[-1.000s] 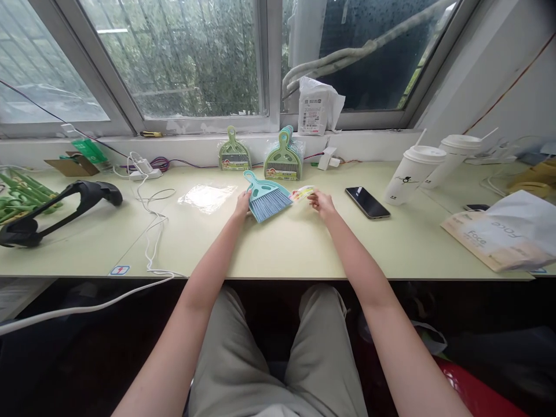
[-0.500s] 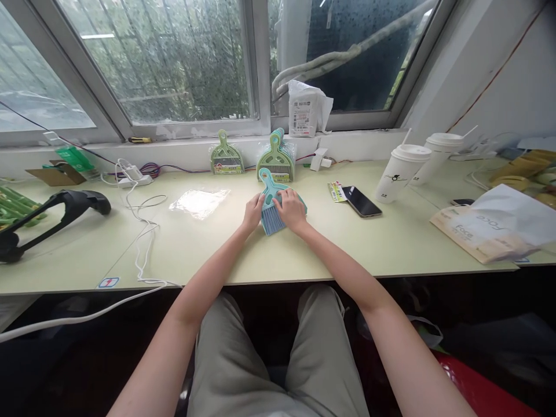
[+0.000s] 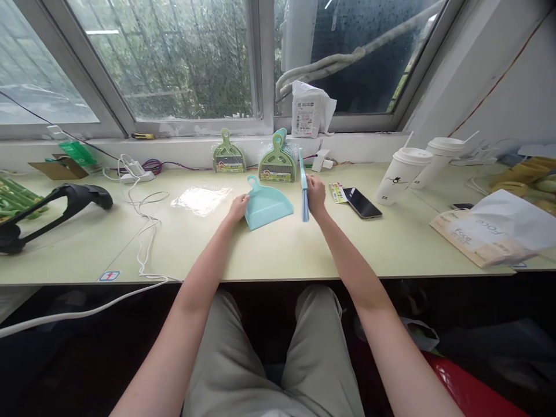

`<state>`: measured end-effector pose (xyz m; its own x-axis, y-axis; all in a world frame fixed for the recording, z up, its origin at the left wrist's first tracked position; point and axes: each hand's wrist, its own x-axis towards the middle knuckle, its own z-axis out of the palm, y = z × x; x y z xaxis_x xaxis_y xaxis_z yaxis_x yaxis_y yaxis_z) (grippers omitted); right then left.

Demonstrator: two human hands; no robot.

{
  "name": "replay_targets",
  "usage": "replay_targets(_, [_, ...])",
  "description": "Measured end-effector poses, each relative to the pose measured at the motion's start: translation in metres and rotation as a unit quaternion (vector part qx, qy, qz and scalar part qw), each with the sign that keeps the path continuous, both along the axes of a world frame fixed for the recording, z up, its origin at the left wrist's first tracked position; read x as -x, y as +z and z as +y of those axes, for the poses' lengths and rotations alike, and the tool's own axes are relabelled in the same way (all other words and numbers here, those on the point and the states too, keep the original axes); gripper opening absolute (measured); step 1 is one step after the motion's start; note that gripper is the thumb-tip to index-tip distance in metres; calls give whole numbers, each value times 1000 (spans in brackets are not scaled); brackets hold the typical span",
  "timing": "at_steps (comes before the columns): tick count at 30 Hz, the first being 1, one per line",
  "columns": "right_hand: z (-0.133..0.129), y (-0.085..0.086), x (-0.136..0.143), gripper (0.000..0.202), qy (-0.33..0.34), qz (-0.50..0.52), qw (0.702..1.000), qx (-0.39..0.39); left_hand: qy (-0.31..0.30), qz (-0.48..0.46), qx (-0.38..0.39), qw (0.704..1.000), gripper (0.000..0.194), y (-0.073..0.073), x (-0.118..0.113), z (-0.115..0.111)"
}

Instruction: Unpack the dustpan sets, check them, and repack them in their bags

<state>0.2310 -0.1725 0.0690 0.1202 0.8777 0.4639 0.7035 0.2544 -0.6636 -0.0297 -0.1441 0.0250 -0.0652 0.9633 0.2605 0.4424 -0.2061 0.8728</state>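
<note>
Lifted clear since the earlier frame, small blue plastic brush [image 3: 304,184] stands edge-on, clasped in right hand [image 3: 316,197]; left hand [image 3: 238,206] pins pale-blue plastic dustpan [image 3: 266,204] flat, fingers curled on its left rim; best kept steady.

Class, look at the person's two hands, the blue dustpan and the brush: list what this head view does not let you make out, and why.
- Brush bristles: seen edge-on, right hand covers part.
- Dustpan left edge: under the left hand fingers.
- Card print by the phone: too small.
- Parcel label on the sill: too small.
- Black stand: cut by the left edge.
</note>
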Motion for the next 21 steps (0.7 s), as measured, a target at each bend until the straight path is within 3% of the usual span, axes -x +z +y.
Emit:
replay_targets(4, [8,-5,-44,40,-134,-138,980,57,70,82,35,994,24,-3,32,8])
replay_targets(7, [14,-22,-63,34,-174,-196,959,110,118,135,32,983,17,-3,36,6])
replay_targets(12, [21,-36,-61,37,-156,-244,944,157,170,179,-1,969,24,-1,29,1])
replay_targets(15, [20,-33,-54,44,-143,-264,938,176,174,217,38,960,21,2,29,0])
replay_targets(21, [16,-26,-48,36,-129,-252,939,196,109,315,73,940,24,7,12,-9])
